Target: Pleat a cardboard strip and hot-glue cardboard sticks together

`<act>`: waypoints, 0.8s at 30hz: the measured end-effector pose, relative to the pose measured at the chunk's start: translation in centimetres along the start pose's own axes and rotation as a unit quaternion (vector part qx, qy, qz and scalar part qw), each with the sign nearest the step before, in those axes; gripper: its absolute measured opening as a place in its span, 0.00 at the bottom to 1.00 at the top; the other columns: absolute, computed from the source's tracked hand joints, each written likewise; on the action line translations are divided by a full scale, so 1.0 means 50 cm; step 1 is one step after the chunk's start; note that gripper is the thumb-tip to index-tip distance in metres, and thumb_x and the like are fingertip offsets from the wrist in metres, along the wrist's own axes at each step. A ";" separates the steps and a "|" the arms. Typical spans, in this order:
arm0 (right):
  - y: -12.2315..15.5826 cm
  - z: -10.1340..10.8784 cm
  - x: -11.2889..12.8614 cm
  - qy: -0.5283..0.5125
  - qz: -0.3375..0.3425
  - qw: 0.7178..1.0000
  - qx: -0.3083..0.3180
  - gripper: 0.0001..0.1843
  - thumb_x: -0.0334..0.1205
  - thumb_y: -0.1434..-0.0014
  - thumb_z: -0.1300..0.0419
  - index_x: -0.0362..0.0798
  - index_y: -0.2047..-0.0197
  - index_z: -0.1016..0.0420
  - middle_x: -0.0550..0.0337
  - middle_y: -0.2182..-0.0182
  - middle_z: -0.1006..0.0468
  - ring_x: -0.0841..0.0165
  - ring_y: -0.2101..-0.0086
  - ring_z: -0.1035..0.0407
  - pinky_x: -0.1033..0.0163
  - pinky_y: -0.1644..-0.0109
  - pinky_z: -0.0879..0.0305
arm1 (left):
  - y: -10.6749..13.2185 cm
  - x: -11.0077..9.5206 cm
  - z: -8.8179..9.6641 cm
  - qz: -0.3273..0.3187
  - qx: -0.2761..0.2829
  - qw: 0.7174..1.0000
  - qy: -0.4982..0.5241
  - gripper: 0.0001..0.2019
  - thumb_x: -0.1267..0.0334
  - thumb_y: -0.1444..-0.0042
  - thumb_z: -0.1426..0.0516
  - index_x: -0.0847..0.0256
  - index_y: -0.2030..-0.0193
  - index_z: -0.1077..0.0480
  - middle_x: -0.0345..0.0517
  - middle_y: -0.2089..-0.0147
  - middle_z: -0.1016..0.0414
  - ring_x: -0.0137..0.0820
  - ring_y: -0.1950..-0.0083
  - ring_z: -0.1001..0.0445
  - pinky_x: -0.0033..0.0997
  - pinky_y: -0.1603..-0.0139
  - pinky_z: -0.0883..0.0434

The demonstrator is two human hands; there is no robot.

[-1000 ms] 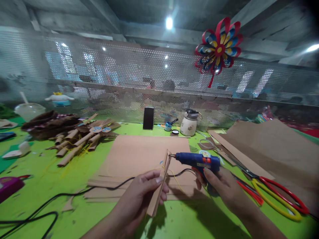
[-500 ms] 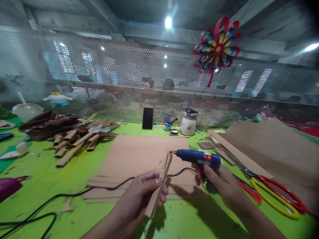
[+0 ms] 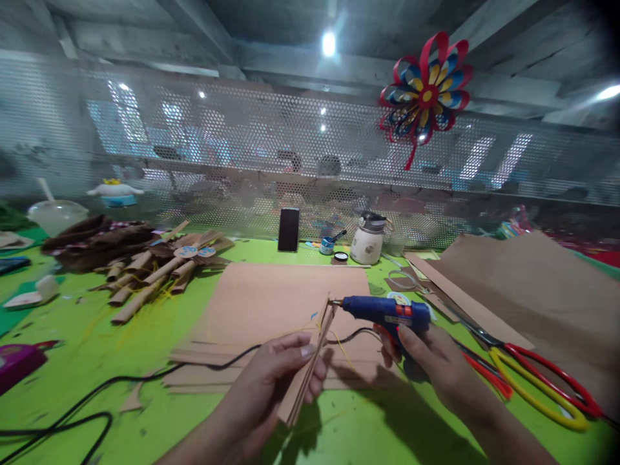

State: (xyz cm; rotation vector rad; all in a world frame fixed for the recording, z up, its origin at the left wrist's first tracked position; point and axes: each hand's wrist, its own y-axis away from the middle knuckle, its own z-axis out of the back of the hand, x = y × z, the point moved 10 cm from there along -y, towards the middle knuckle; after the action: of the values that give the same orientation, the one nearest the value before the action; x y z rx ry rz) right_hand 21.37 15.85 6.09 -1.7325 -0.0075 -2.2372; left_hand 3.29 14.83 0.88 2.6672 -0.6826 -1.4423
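Nozzle dipped back onto the top end of the folded card strip [image 3: 310, 358]; little else shifted. My left hand [image 3: 276, 381] pinches the strip on edge above the green table [image 3: 87, 349], thumb and fingers closed on it. My right hand [image 3: 431, 365] is wrapped tight round the blue glue gun [image 3: 387, 313]. Gluing looks barely started: I see no bead lower down the edge.
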 end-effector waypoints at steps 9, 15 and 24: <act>0.004 -0.011 -0.006 0.013 -0.019 0.999 0.028 0.24 0.57 0.38 0.50 0.44 0.71 0.32 0.57 0.74 0.32 0.68 0.71 0.37 0.65 0.69 0.42 | 0.000 0.000 0.003 -0.004 0.004 1.000 -0.007 0.05 0.67 0.49 0.40 0.69 0.68 0.29 0.49 0.75 0.27 0.24 0.78 0.31 0.20 0.77 0.37; 0.007 -0.019 0.003 0.023 -0.012 0.999 0.042 0.24 0.57 0.38 0.50 0.44 0.72 0.33 0.57 0.74 0.32 0.69 0.72 0.39 0.65 0.70 0.44 | -0.001 -0.002 0.002 0.001 -0.003 1.000 -0.005 0.05 0.68 0.49 0.40 0.69 0.69 0.29 0.48 0.75 0.28 0.23 0.79 0.31 0.19 0.78 0.37; 0.016 -0.027 0.007 0.034 -0.018 0.997 0.062 0.23 0.57 0.38 0.50 0.45 0.71 0.33 0.57 0.74 0.31 0.69 0.73 0.38 0.65 0.69 0.40 | 0.001 -0.007 -0.003 0.000 0.003 1.000 0.003 0.03 0.70 0.48 0.41 0.69 0.68 0.28 0.48 0.75 0.27 0.24 0.79 0.31 0.20 0.77 0.36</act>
State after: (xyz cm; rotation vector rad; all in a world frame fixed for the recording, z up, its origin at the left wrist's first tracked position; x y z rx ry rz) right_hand 20.21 14.76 5.89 -1.6031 -0.1599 -2.2688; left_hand 3.22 14.90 1.23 2.6762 -0.6872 -1.4341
